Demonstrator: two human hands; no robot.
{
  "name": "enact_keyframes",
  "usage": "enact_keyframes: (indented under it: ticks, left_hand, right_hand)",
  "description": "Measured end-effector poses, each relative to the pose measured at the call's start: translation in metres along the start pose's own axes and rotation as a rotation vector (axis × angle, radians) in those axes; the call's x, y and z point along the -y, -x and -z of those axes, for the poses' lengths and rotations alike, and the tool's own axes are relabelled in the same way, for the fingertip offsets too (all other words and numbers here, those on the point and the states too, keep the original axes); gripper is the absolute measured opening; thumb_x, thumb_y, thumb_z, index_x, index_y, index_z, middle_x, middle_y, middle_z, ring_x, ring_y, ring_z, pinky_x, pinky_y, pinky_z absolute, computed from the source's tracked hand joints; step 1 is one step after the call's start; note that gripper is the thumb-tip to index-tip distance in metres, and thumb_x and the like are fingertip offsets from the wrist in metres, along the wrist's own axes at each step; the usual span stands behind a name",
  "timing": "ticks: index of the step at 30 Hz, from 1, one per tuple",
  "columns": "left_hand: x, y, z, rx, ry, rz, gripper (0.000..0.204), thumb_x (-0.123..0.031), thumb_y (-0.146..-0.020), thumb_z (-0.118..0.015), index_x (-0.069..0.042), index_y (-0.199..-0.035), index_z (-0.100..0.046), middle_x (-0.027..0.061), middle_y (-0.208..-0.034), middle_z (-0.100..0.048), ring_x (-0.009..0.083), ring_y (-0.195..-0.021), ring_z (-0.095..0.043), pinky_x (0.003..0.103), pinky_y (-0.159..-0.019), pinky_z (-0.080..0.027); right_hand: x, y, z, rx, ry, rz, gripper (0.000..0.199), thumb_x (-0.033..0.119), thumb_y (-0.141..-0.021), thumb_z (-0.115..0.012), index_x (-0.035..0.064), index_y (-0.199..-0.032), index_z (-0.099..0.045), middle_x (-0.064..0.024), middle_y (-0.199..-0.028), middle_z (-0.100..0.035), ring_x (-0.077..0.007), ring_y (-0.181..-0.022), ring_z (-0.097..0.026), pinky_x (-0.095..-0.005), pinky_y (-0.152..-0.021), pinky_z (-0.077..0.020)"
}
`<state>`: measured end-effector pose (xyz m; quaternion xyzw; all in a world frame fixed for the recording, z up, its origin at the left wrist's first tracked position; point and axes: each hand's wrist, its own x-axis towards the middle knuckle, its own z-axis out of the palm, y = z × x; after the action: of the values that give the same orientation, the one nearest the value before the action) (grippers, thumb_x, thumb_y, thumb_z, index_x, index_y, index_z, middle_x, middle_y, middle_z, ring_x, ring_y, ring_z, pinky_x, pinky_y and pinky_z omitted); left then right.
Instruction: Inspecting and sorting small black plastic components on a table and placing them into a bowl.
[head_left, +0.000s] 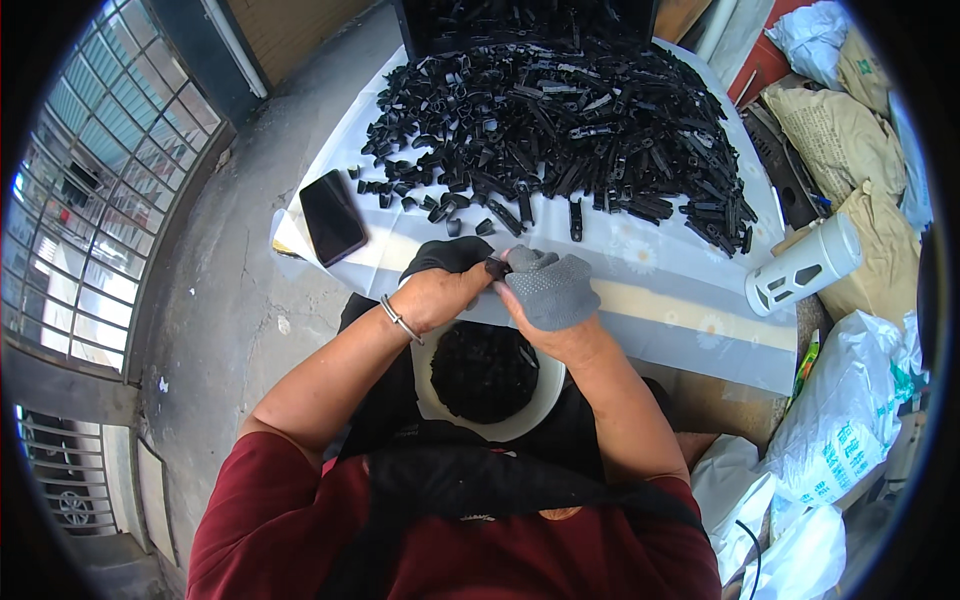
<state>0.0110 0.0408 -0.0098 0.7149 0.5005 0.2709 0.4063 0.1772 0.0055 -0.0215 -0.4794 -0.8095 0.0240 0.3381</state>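
Just over the table's near edge, my two hands meet around a small black plastic piece (496, 268), mostly covered by fingers. My left hand (445, 285), with black glove fabric over part of it and a metal bracelet at the wrist, pinches it from one side. Grey dotted glove fabric covers much of my right hand (548, 288), whose fingers close on the other side. Below them, between my legs, sits a whitish bucket (550, 395) holding many black pieces (480, 372). A large heap of black plastic pieces (560, 130), some short and curved, others long, spreads beyond my hands.
A pale flower-patterned cloth (700, 345) covers the table. A dark phone (333, 217) lies at its left. On the right lies a white cylinder with cut-outs (805, 265). A black bin (530, 25) stands behind the heap. Stuffed sacks (840, 420) line the right side.
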Motion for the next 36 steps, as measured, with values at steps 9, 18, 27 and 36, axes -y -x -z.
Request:
enact_keyframes:
  ticks: [9,18,27,36]
  left_hand:
    - [0.005,0.021,-0.005,-0.037,0.270,0.137,0.044,-0.038,-0.094,-0.038,0.000,-0.087,-0.059,0.0033,-0.064,-0.053,0.0108,-0.058,-0.047,0.027,-0.054,-0.041]
    - [0.001,0.021,-0.006,-0.074,0.281,0.059,0.044,-0.035,-0.094,-0.037,0.002,-0.082,-0.058,0.0079,-0.065,-0.056,0.0155,-0.059,-0.049,0.030,-0.058,-0.043]
    - [-0.003,0.025,-0.011,-0.119,0.119,-0.075,0.038,-0.027,-0.094,-0.036,0.001,-0.077,-0.055,0.0146,-0.063,-0.056,0.0280,-0.057,-0.052,0.035,-0.055,-0.042]
    - [0.012,0.025,0.012,0.100,-0.299,-0.172,0.037,-0.031,-0.091,-0.041,-0.002,-0.078,-0.059,0.0190,-0.068,-0.059,0.0375,-0.067,-0.056,0.041,-0.060,-0.044]
  right_hand:
    - [0.005,0.007,0.004,-0.054,-0.167,0.085,0.022,0.019,-0.078,-0.061,0.0036,-0.094,-0.058,-0.0074,-0.084,-0.060,-0.0284,-0.070,-0.055,-0.0375,-0.066,-0.0408]
    - [0.013,0.010,0.013,0.046,0.177,0.065,0.022,0.017,-0.076,-0.062,0.0039,-0.094,-0.058,-0.0089,-0.075,-0.060,-0.0278,-0.066,-0.055,-0.0372,-0.061,-0.0410]
    - [0.019,0.006,0.009,-0.056,0.284,0.145,0.015,0.023,-0.079,-0.056,0.0090,-0.075,-0.051,-0.0056,-0.055,-0.050,-0.0242,-0.049,-0.051,-0.0371,-0.047,-0.0377]
    - [0.005,0.000,0.001,0.026,-0.187,0.187,0.022,0.025,-0.081,-0.055,0.0051,-0.073,-0.055,-0.0121,-0.062,-0.054,-0.0313,-0.058,-0.053,-0.0417,-0.054,-0.0411]
